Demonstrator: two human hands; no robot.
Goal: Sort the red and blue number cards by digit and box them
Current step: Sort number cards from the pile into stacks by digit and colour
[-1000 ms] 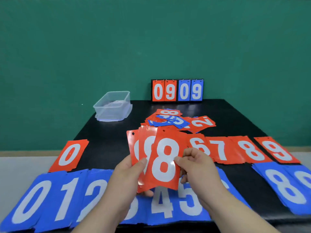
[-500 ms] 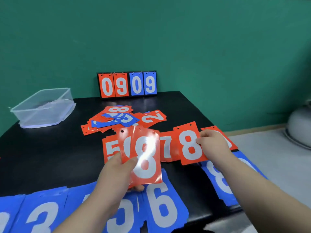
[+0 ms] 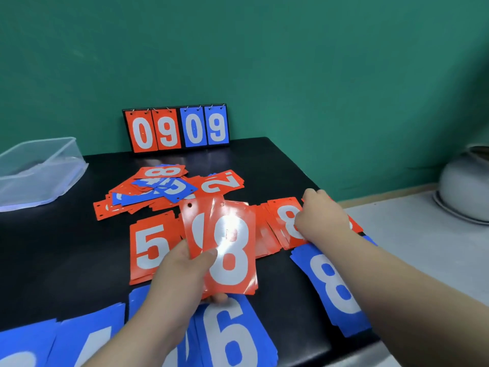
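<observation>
My left hand (image 3: 182, 274) grips a small fan of red number cards (image 3: 232, 250), a red 8 in front, held above the table's near middle. My right hand (image 3: 322, 218) lies on the red 8 pile (image 3: 284, 221) to the right, thumb on the top card and fingers curled over its right edge. A red 5 pile (image 3: 148, 247) lies left of the held cards. In front run blue piles, among them a blue 6 (image 3: 232, 332) and a blue 8 (image 3: 330, 284). A mixed heap of red and blue cards (image 3: 164, 186) sits further back.
A clear plastic box (image 3: 39, 170) stands at the far left of the black table (image 3: 53, 247). A flip scoreboard (image 3: 177, 128) reading 09 09 leans against the green wall. A metal pot (image 3: 468, 186) sits off the table at the right.
My right hand took a red 8 from the fan and carried it right onto the red 8 pile. My view swung right, and the left hand kept hold of the other cards.
</observation>
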